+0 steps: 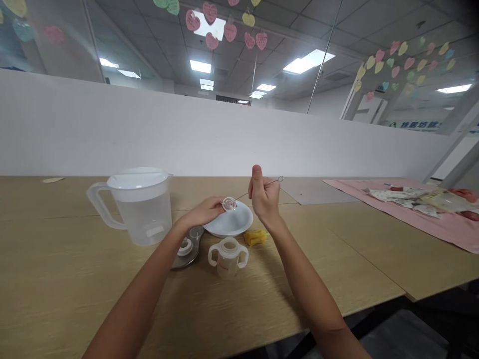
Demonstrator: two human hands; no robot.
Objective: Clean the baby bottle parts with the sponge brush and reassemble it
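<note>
My left hand (205, 210) is closed on a small clear, round, rimmed part, which looks like a baby-bottle nipple (229, 203). My right hand (265, 198) grips a thin wire brush (244, 195), its looped end sticking out to the right and its other end reaching the clear part. Whether the tip is inside it I cannot tell. Both hands are above a white bowl (234, 225). Nearer to me stands a clear two-handled baby bottle (227, 264), upright and without a top. A crumpled yellow cloth or sponge (255, 237) lies right of the bowl.
A large lidded plastic pitcher (144, 214) with liquid stands at left. A metal tray (194, 253) holding a white ring-shaped part (184, 247) is partly behind my left forearm. A pink cloth (445, 224) with packets lies far right. A white partition (209, 134) rises behind the table.
</note>
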